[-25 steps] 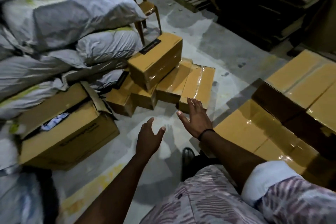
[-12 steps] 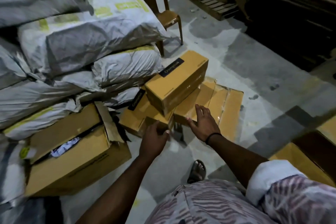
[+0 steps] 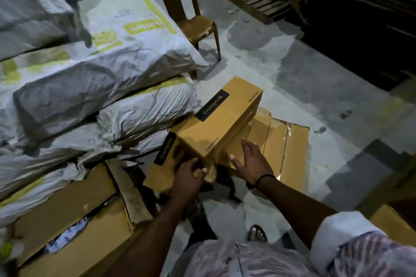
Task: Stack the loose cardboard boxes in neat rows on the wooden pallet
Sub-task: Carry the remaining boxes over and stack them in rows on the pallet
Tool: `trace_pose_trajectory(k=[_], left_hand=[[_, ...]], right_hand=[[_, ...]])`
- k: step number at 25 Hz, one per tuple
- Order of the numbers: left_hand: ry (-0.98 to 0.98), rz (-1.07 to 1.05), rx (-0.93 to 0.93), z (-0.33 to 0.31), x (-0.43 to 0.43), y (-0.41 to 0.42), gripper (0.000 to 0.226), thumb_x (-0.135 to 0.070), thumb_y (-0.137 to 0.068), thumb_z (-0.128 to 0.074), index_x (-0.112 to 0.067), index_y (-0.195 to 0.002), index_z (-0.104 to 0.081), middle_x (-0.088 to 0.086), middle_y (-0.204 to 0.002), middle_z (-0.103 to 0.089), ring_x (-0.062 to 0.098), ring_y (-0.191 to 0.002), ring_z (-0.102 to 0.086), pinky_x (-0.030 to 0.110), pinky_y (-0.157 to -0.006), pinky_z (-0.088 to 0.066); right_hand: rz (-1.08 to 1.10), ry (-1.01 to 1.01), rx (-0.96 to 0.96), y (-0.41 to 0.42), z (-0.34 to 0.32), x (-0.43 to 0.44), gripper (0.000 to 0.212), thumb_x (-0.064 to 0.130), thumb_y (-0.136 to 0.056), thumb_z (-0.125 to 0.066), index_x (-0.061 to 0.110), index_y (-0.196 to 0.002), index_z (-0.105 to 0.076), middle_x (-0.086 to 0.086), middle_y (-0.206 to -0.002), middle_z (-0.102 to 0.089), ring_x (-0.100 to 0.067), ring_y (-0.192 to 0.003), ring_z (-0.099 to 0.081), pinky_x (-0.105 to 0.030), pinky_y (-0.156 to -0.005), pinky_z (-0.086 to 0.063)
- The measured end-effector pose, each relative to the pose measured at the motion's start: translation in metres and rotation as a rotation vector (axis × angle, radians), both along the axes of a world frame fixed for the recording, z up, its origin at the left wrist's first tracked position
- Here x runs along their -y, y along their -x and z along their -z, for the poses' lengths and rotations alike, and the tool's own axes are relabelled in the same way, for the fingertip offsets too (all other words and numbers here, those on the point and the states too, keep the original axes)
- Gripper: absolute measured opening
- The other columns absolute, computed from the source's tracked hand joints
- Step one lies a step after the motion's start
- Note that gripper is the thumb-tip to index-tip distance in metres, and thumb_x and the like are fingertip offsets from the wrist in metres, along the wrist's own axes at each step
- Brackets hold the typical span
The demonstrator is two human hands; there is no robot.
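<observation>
A brown oblong cardboard box with a black "Crompton" label [image 3: 222, 123] lies tilted on top of a loose pile on the grey concrete floor [image 3: 315, 74], in the middle of the scene. Beneath it to the left lies a second brown cardboard box with the same black label [image 3: 164, 164]. To its right lie flat brown boxes wrapped in clear glossy tape [image 3: 290, 148].

The hands are apart, one either side of the top box's near end. The right hand [image 3: 249, 162], with a black band at the wrist, has straight, spread fingers against the box's right side. The left hand [image 3: 189, 175] rests on the lower box at the near corner, thumb out. Its fingertips are in shadow, so I cannot tell whether it grips.

Left of the pile, grey-white plastic sacks with yellow-green print [image 3: 126, 51] are heaped high. An open brown carton [image 3: 67, 220] sits near left, and a brown plastic chair [image 3: 191, 22] stands beyond.
</observation>
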State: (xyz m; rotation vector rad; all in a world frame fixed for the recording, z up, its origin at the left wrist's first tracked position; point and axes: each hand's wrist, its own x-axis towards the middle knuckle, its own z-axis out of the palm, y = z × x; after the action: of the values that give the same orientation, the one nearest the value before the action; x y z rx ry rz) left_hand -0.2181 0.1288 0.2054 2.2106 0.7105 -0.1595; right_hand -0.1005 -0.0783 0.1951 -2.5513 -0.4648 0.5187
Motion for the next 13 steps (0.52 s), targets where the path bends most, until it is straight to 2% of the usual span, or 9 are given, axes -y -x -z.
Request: trace_pose_trajectory(k=[4,7,11,13], left_hand=[[0.062,0.065,-0.069,0.039,-0.066,-0.070,0.052,-0.043,-0.095,-0.066,-0.015,-0.139,-0.059,0.006,-0.134,-0.060,0.022,-0.122,-0.058,0.029,-0.096,-0.045],[0.060,0.156,-0.150,0.075,-0.118,-0.137,0.057,-0.045,-0.089,-0.070,-0.018,-0.138,-0.059,0.005,-0.134,-0.060,0.018,-0.115,-0.060,0.028,-0.095,-0.046],[-0.063,0.236,-0.166,0.128,-0.171,-0.224,0.078,-0.049,-0.086,-0.070,-0.021,-0.153,-0.042,0.009,-0.156,-0.040,0.030,-0.141,-0.041,0.042,-0.112,-0.040],[-0.064,0.315,-0.200,0.166,-0.187,-0.263,0.082,-0.051,-0.086,-0.067,-0.024,-0.156,-0.035,0.011,-0.152,-0.044,0.033,-0.138,-0.044,0.045,-0.109,-0.043]], right_hand=[[0.080,0.046,-0.083,-0.034,0.040,-0.041,0.091,0.076,-0.091,-0.026,0.018,-0.160,-0.015,-0.011,-0.164,-0.025,-0.029,-0.152,-0.021,-0.044,-0.121,-0.028],[0.162,0.079,-0.145,-0.072,0.072,-0.092,0.086,0.070,-0.095,-0.036,0.017,-0.160,-0.016,-0.011,-0.164,-0.026,-0.029,-0.151,-0.021,-0.043,-0.121,-0.027],[0.220,0.052,-0.141,-0.127,0.110,-0.166,0.078,0.060,-0.099,-0.045,0.016,-0.160,-0.021,-0.011,-0.163,-0.026,-0.030,-0.151,-0.022,-0.043,-0.121,-0.026],[0.277,0.023,-0.157,-0.152,0.138,-0.195,0.075,0.056,-0.099,-0.048,0.017,-0.159,-0.025,-0.011,-0.163,-0.026,-0.029,-0.151,-0.021,-0.042,-0.122,-0.025]])
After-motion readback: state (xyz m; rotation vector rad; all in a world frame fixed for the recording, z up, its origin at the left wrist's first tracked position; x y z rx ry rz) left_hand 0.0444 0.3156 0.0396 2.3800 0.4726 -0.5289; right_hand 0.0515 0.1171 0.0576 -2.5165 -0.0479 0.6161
